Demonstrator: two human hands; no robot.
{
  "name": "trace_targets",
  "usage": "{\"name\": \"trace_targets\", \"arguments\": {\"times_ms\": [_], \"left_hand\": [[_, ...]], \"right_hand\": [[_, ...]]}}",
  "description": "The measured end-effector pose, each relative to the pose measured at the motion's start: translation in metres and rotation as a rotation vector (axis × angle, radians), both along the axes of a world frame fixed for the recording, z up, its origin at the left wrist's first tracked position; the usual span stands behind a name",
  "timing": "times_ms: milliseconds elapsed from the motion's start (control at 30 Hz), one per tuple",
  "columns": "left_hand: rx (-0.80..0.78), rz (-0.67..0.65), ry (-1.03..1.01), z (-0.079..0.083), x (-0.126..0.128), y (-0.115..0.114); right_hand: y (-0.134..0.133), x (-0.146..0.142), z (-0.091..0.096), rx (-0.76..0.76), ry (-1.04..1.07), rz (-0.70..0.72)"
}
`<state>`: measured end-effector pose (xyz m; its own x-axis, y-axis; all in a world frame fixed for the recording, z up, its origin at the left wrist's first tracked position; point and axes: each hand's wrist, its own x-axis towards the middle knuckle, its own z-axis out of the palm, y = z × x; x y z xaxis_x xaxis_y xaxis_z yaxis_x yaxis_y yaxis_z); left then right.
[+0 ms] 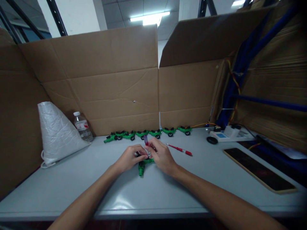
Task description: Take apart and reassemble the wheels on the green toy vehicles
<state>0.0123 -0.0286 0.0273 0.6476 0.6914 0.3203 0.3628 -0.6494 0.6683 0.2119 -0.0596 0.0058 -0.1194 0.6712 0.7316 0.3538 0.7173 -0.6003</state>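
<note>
A green plastic toy piece with black parts point(141, 169) lies on the table in front of me, partly covered by my fingers. My left hand point(129, 157) is closed on its upper left side, thumb and fingertips together. Between the fingers of my right hand point(162, 157) is a small screwdriver point(145, 140), its red and purple handle up and its shaft pointing down at the toy. The exact spot where the tip meets the toy is hidden by my fingers.
Several green toy vehicles with black wheels point(142, 134) line the back. A red screwdriver point(179, 149) lies right of my hands. Farther right are a phone point(260, 169) and a power strip point(226, 134). A silver pouch point(59, 134) and water bottle point(82, 126) stand left, before cardboard walls point(115, 86).
</note>
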Motion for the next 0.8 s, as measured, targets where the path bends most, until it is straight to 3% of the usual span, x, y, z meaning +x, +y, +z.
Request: {"name": "trace_targets", "arguments": {"times_ms": [800], "left_hand": [[-0.009,0.012,0.010,-0.0026,-0.0015,0.0016]], "right_hand": [[0.0032,-0.0007,-0.0050,-0.062,-0.039,0.017]]}}
